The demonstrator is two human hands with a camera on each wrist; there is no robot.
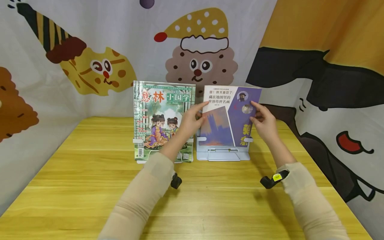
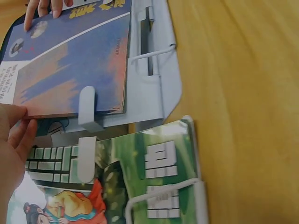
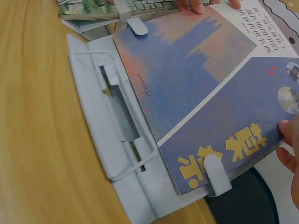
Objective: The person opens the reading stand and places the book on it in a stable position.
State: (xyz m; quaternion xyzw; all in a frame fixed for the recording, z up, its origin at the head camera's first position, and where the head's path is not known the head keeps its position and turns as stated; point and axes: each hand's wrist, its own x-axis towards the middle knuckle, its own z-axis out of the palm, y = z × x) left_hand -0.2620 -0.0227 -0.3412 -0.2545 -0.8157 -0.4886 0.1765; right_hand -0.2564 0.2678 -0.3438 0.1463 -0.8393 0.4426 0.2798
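A purple and white paperback book [image 1: 217, 125] leans on a white metal book stand [image 1: 223, 156]. The stand's side clips lie over the lower part of its cover. At its left edge, my left hand [image 1: 192, 121] pinches the book between fingers and thumb. My right hand [image 1: 264, 122] pinches the opposite edge, with a fingertip on the cover near the round pictures. In the left wrist view, the book [image 2: 74, 70] sits between the stand's clips, its lower edge slightly above the ledge. Both thumbs are partly hidden in the wrist views.
Just left, a green illustrated magazine [image 1: 163, 113] stands upright on a second white stand [image 1: 138, 140], partly behind my left forearm. Both stands rest on a yellow wood-grain table [image 1: 90, 186]. A cartoon-printed curtain [image 1: 114, 23] hangs behind and along the sides.
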